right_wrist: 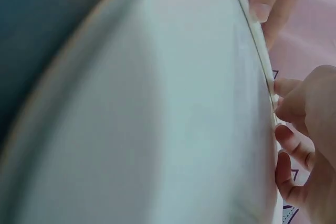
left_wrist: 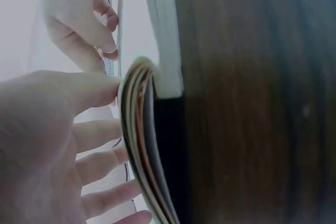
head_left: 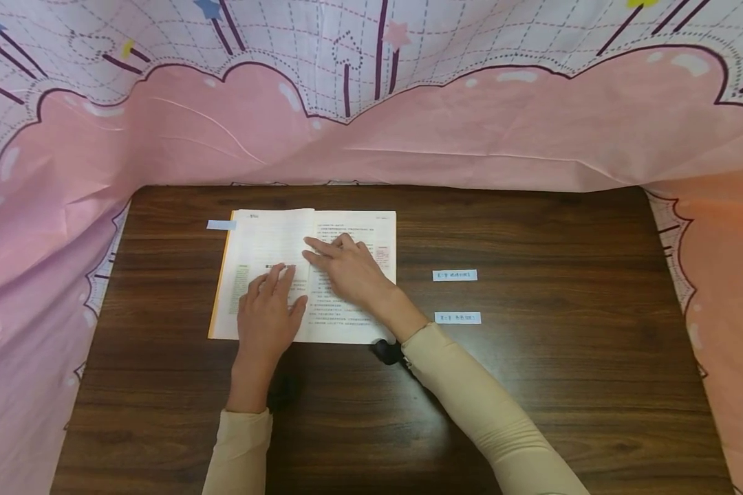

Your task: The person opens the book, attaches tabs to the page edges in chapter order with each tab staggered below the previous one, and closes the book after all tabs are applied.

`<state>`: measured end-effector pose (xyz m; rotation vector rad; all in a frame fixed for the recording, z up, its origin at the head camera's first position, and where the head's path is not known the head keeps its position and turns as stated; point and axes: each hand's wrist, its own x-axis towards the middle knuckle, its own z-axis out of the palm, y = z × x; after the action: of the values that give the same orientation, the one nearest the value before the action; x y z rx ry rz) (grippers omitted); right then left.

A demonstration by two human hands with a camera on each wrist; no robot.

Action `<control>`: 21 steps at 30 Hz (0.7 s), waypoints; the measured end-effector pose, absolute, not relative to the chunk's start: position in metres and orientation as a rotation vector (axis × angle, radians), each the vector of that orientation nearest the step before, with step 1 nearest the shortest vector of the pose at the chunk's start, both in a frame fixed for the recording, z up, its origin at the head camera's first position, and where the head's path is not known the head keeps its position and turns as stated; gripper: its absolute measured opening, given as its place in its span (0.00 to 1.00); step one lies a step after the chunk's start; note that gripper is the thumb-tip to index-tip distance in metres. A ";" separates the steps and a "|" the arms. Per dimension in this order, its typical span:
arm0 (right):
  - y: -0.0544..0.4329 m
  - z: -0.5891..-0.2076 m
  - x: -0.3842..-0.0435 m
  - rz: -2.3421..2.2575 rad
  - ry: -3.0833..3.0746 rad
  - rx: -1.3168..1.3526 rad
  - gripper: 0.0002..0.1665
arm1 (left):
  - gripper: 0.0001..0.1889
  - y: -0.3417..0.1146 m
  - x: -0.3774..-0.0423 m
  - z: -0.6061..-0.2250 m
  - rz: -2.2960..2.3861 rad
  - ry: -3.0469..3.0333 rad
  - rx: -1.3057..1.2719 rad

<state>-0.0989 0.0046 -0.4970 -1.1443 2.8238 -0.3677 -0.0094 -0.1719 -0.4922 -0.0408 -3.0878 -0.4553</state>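
Observation:
An open book (head_left: pixel 353 330) with printed pages and a yellow cover edge lies on the table. My left hand (head_left: pixel 268 313) rests spread on the lower part of the left page, and the left wrist view shows its fingers (left_wrist: pixel 102 132) extended against the page by the curved lower edge. Reaching across the right page, my right hand (head_left: pixel 353 271) has its fingertips at the gutter, with fingers extended on the paper. A pale blue paper tab (head_left: pixel 221 225) sticks out from the book's upper left edge.
Two pale blue handwritten paper strips, an upper strip (head_left: pixel 455 275) and a lower strip (head_left: pixel 458 317), lie right of the book on the dark wood table (head_left: pixel 563 385). A pink patterned cloth (head_left: pixel 408 130) hangs around the table's back and sides.

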 end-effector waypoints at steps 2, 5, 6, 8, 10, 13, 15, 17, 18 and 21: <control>0.004 -0.497 -0.100 -0.370 2.816 -1.132 0.31 | 0.32 -0.173 -0.010 -0.492 -0.441 -3.108 -0.066; 0.004 -0.496 -0.100 -0.387 2.795 -1.122 0.30 | 0.32 -0.173 -0.012 -0.493 -0.484 -3.132 -0.093; 0.005 -0.496 -0.100 -0.390 2.792 -1.123 0.30 | 0.32 -0.173 -0.012 -0.493 -0.507 -3.135 -0.097; 0.005 -0.496 -0.100 -0.410 2.792 -1.126 0.30 | 0.32 -0.174 -0.013 -0.495 -0.553 -3.134 -0.098; 0.005 -0.497 -0.101 -0.436 2.796 -1.130 0.30 | 0.32 -0.174 -0.013 -0.497 -0.590 -3.115 -0.097; 0.005 -0.497 -0.101 -0.447 2.799 -1.124 0.30 | 0.32 -0.174 -0.014 -0.500 -0.583 -3.076 -0.118; 0.005 -0.497 -0.102 -0.430 2.804 -1.118 0.31 | 0.32 -0.174 -0.015 -0.501 -0.570 -3.052 -0.146; 0.004 -0.497 -0.103 -0.405 2.808 -1.109 0.32 | 0.32 -0.175 -0.016 -0.502 -0.554 -3.038 -0.168; 0.004 -0.497 -0.104 -0.396 2.810 -1.106 0.32 | 0.31 -0.176 -0.016 -0.503 -0.558 -3.035 -0.177; 0.003 -0.496 -0.106 -0.364 2.824 -1.094 0.32 | 0.31 -0.178 -0.018 -0.504 -0.578 -3.037 -0.197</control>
<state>-0.1062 0.0026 -0.4965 -1.0939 2.8243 -0.3635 -0.0177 -0.1782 -0.5037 -0.1965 -3.0366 -0.5783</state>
